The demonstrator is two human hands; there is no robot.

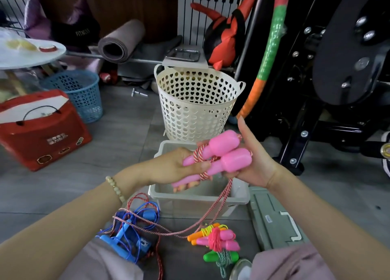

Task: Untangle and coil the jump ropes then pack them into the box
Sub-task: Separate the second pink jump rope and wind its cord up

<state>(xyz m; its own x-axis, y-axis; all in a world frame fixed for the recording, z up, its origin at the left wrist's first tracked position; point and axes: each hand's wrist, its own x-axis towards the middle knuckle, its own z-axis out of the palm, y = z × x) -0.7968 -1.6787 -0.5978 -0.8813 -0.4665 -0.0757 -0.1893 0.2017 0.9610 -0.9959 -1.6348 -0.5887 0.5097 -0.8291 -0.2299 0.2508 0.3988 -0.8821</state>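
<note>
Two pink jump-rope handles (225, 153) lie side by side above the clear plastic box (196, 197). My right hand (253, 159) cups their thick ends. My left hand (175, 165) pinches the red-and-white cord (200, 159) wound around their thin ends. The loose cord (211, 212) hangs down and trails left across the floor. A tangled blue rope with blue handles (128, 235) lies near my left knee. Coiled ropes with orange, pink and green handles (217, 239) lie on the floor in front of the box.
The box's grey lid (274, 220) lies to its right. A cream perforated basket (196, 104) stands behind the box, a blue basket (80, 94) and a red bag (42, 130) at left. Black exercise equipment (316, 68) fills the right side.
</note>
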